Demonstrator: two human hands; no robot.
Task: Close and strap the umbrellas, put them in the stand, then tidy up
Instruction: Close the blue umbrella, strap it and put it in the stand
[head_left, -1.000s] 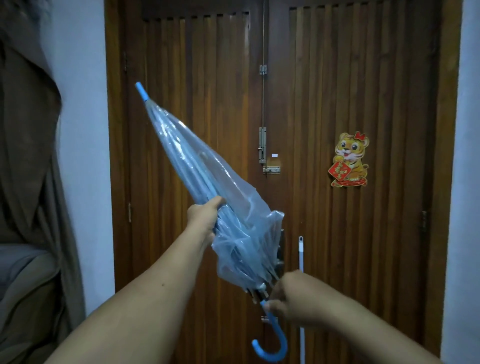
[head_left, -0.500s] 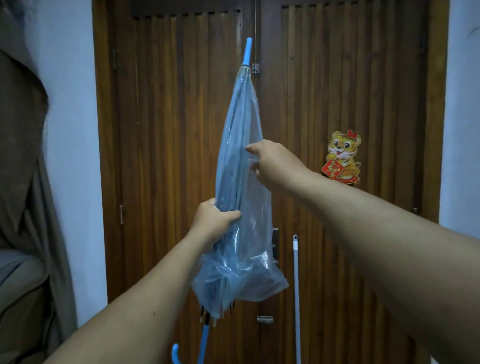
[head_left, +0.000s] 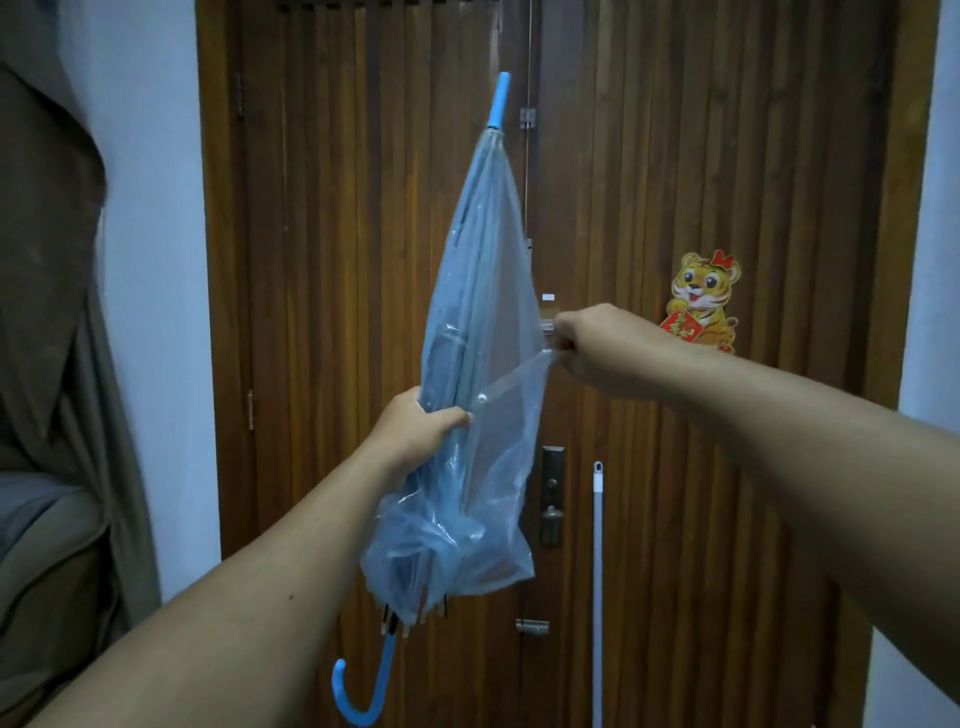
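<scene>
My left hand grips the closed, clear blue plastic umbrella upright; my right hand's fingers pinch its clear strap, pulled rightward.

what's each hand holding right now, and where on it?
Left hand grips the closed clear umbrella around its bunched canopy, mid-length. Right hand pinches the free end of the umbrella's strap, pulled out sideways.

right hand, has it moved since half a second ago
Yes: the right hand has dropped level with the tiger sticker and now pinches the umbrella strap, pulling it right.
</scene>
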